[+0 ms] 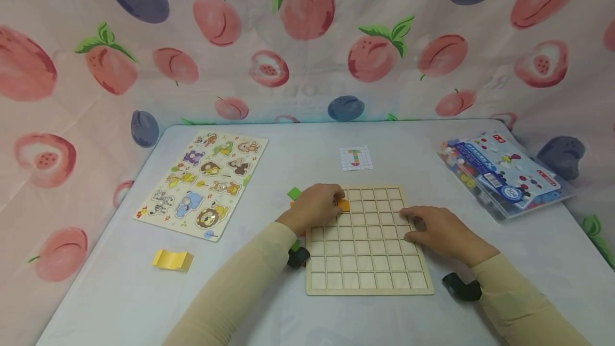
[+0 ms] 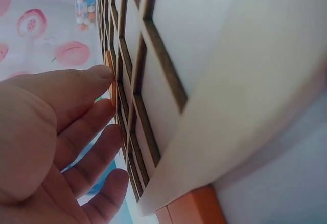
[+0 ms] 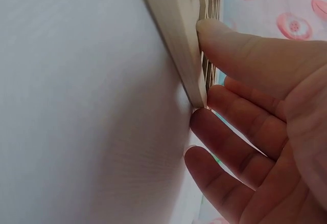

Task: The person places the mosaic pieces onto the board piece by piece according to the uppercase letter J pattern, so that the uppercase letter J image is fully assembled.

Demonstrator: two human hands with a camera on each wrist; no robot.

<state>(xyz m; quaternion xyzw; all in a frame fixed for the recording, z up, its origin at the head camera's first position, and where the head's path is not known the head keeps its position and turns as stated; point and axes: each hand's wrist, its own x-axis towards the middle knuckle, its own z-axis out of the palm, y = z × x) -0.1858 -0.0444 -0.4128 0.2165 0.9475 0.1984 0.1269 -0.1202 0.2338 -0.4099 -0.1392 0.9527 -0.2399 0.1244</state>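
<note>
A wooden grid board (image 1: pixel 367 284) lies flat on the table in front of me. My left hand (image 1: pixel 314 204) reaches over its upper left part, thumb and forefinger pinching an orange tile (image 1: pixel 344 205) at the grid; the other fingers hang loosely bent in the left wrist view. My right hand (image 1: pixel 444 231) rests at the board's right edge. Its thumb touches the rim and its relaxed fingers lie along the side in the right wrist view. A green tile (image 1: pixel 294 194) and an orange tile (image 2: pixel 191 208) lie beside the board's left edge, partly hidden by my left arm.
Behind the board lies a small gridded card (image 1: pixel 356 158) with a coloured tile pattern. An animal puzzle board (image 1: pixel 250 175) is at the left, with a yellow curved piece (image 1: pixel 173 260) nearer me. At the right sits a clear box (image 1: pixel 504 175) of colourful beads.
</note>
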